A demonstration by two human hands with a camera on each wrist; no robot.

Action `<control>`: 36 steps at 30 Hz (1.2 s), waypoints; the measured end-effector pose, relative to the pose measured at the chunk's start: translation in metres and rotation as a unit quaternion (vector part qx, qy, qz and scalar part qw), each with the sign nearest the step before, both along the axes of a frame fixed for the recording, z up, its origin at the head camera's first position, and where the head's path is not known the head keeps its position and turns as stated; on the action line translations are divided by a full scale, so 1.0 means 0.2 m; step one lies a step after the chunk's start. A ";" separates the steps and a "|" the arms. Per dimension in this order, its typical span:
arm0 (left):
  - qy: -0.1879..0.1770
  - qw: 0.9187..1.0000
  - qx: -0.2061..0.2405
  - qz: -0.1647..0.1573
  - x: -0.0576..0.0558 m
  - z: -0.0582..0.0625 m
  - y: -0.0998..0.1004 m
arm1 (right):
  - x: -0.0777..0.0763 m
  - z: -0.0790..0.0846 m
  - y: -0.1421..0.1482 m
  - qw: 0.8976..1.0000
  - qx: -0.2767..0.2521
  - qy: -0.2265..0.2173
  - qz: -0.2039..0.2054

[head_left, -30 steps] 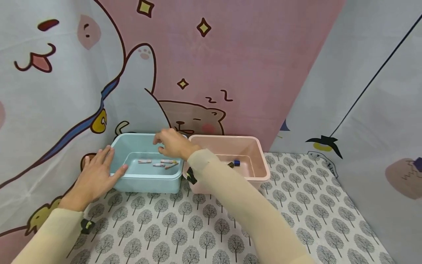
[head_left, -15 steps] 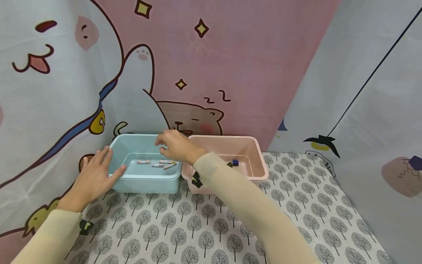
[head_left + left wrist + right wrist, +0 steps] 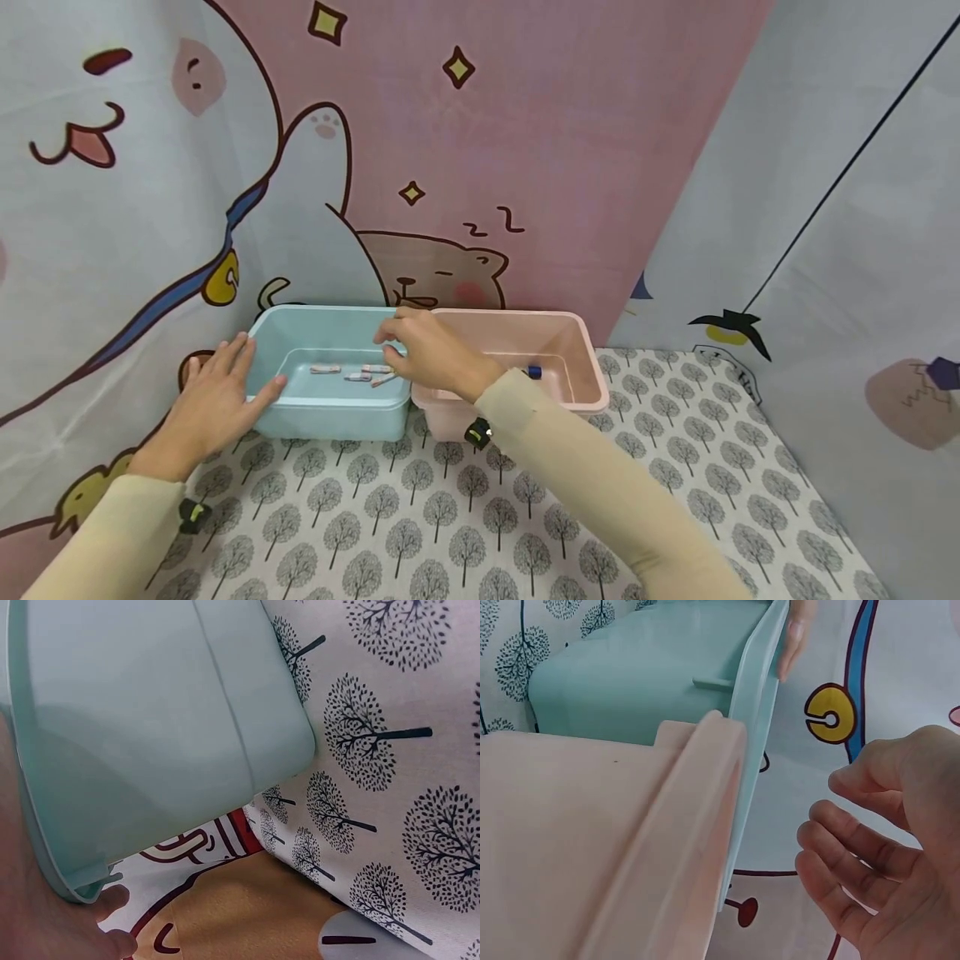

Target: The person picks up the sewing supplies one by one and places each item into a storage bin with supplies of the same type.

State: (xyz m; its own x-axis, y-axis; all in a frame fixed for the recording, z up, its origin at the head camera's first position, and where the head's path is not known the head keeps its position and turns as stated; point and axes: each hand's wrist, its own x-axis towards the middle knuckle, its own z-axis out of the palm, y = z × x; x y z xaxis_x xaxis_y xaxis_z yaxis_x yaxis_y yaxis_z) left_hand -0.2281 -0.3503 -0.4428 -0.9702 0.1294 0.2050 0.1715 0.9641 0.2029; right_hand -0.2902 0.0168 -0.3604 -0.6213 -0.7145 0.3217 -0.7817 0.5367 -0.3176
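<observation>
My left hand (image 3: 198,412) rests with spread fingers on the left rim of a light blue bin (image 3: 330,421), its thumb over the front corner. Inside that bin lie several small whitish, slim pieces (image 3: 326,369), too small to identify. My right hand (image 3: 435,350) is held above the place where the blue bin meets a pink bin (image 3: 585,400). Its fingers are loosely bent, and the right wrist view shows nothing between the thumb and fingertips (image 3: 810,836). A short dark blue cylinder (image 3: 534,372) lies in the pink bin, partly hidden by the right arm.
Both bins stand side by side on a cloth (image 3: 450,533) printed with grey trees. A cartoon-printed curtain (image 3: 585,167) hangs close behind them and another printed sheet (image 3: 825,233) is at the right.
My right hand has moved right and slightly down, from over the blue bin to the border of the pink bin. The left hand has stayed on the blue rim.
</observation>
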 end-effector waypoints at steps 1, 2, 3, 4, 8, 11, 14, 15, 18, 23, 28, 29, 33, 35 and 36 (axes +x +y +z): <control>-0.001 1.000 -0.001 0.000 0.00 0.00 0.00 | 0.01 0.00 0.01 1.000 -0.003 0.006 -0.001; -0.002 1.000 -0.001 0.001 0.00 0.00 0.00 | 0.02 -0.01 0.02 1.000 -0.008 0.012 0.001; -0.001 1.000 -0.001 0.001 0.00 0.00 0.00 | 0.03 -0.01 0.04 1.000 -0.010 0.018 0.001; -0.001 1.000 -0.002 0.001 0.00 0.00 0.00 | 0.03 -0.01 0.05 1.000 -0.013 0.025 0.002; 0.001 1.000 -0.002 0.003 -0.01 0.00 -0.01 | 0.08 -0.03 0.11 0.999 -0.018 0.050 0.001; 0.000 1.000 0.000 0.003 -0.01 0.01 -0.01 | 0.11 -0.05 0.17 0.998 -0.030 0.063 -0.003; -0.002 1.000 0.003 0.002 -0.01 0.01 -0.01 | 0.14 -0.07 0.25 0.997 -0.037 0.065 -0.015; -0.003 1.000 0.003 0.001 -0.01 0.01 -0.01 | 0.16 -0.07 0.28 0.997 -0.037 0.063 -0.024; -0.009 1.000 0.003 0.000 -0.01 0.01 -0.01 | 0.20 -0.10 0.38 0.996 -0.028 0.060 -0.057; -0.017 1.000 -0.004 0.001 0.00 0.02 0.01 | 0.26 -0.14 0.54 0.993 -0.050 0.064 -0.081; -0.017 1.000 -0.013 0.004 0.01 0.03 0.02 | 0.30 -0.19 0.68 0.988 -0.086 0.106 -0.078; -0.014 1.000 -0.015 0.004 0.01 0.03 0.02 | 0.30 -0.20 0.71 0.986 -0.089 0.116 -0.079; -0.001 1.000 -0.013 -0.003 0.01 0.03 0.03 | 0.34 -0.22 0.82 0.980 -0.097 0.151 -0.087; 0.002 1.000 -0.010 -0.009 0.02 0.04 0.04 | 0.36 -0.23 0.87 0.977 -0.100 0.166 -0.092; 0.001 1.000 -0.007 -0.011 0.02 0.04 0.05 | 0.37 -0.24 0.89 0.975 -0.102 0.174 -0.092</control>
State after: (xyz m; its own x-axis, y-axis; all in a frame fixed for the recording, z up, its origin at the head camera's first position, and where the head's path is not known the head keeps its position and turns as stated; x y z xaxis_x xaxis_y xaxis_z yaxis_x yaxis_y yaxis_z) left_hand -0.2237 -0.3410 -0.4355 -0.9666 0.1539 0.2050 0.1933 0.9628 0.1886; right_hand -0.2166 0.1944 -0.4086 -0.5613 -0.4998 0.6596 -0.7573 0.6316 -0.1659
